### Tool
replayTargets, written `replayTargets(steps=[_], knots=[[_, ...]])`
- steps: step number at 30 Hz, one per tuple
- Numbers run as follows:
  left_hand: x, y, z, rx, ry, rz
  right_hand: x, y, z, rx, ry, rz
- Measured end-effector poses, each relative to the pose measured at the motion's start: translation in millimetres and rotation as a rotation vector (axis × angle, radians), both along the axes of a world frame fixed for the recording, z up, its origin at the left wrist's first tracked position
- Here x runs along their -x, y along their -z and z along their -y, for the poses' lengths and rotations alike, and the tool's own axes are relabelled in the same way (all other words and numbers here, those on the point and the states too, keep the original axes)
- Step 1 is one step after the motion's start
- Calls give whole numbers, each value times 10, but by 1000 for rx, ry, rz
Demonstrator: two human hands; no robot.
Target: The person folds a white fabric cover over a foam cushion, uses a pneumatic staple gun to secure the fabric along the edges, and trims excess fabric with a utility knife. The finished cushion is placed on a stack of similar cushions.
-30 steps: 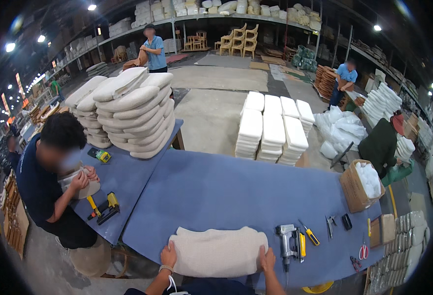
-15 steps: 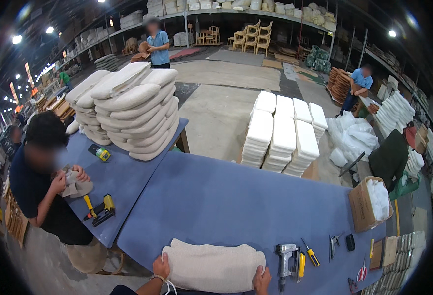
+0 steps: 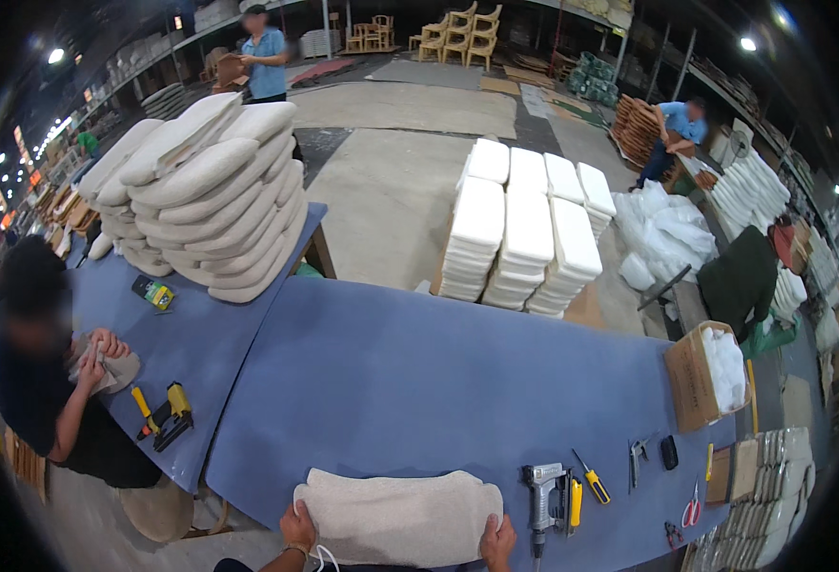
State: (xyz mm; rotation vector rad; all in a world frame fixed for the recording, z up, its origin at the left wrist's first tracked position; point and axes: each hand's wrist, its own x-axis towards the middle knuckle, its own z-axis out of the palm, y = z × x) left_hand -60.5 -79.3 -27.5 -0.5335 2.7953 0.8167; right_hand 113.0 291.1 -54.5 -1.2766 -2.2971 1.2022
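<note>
A beige fabric-covered cushion (image 3: 395, 520) with notched corners lies along the near edge of the blue table (image 3: 419, 381). My left hand (image 3: 297, 529) grips its left end and my right hand (image 3: 497, 541) its right end, fingers curled round the edges. A white cord (image 3: 326, 556) hangs by my left wrist. Just right of the cushion lies a grey pneumatic staple gun (image 3: 543, 500) with a yellow-handled tool (image 3: 575, 502) against it. Beyond it is a yellow-and-black screwdriver (image 3: 592, 479).
At left a co-worker (image 3: 43, 362) handles beige fabric near a yellow-and-black nail gun (image 3: 171, 417). Beige cushions (image 3: 219, 210) are piled behind. White foam blocks (image 3: 524, 229) stand past the table. A carton (image 3: 691, 381), red-handled scissors (image 3: 692, 507) and pliers (image 3: 674, 534) are at right.
My view has shifted right and downward, so the surroundings sit further left and higher. Both hands still hold the cushion by its ends. The co-worker at far right has bent lower.
</note>
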Motion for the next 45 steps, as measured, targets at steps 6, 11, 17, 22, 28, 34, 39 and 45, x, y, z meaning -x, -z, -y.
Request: replayTargets(steps=[6,11,17,22,28,34,39,45], knots=[[-65,404,146,-11,7,-124,-5,-140,8,79,-18,250],[-67,540,244,27,18,-24,3,-105,31,75,13,262],[42,29,-27,-14,-10,-9,31,-54,20,94,5,155],[7,81,41,-61,-12,-36,48,-130,-9,98,-10,131],[23,90,7,-83,30,-50,23,-72,-39,-26,12,-3],[34,222,110,-80,35,-127,87,14,19,15,10,-108],[24,220,131,-143,51,-98,83,-227,67,47,8,-139],[185,99,115,-113,53,74,165,-149,-42,178,38,-55]])
